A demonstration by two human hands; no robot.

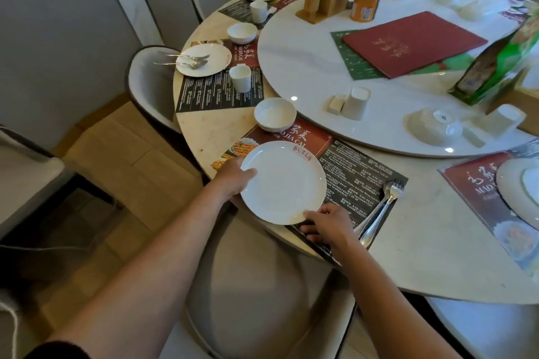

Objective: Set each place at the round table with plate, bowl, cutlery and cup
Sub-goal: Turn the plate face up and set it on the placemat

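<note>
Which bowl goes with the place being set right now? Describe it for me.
Start at the white turntable in the middle of the round table. By its near left edge sits a bowl, just beyond the plate both hands hold. Unlike other bowls, it overlaps that mat's red corner.

Grey padded chairs (151, 79) stand on a wooden floor (122, 151) beside pale walls (58, 23).

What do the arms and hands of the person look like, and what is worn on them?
Both forearms are bare. The left arm shows a dark sleeve high up near the picture's bottom edge. The left hand and right hand wear no gloves; no rings or watch are visible.
</note>
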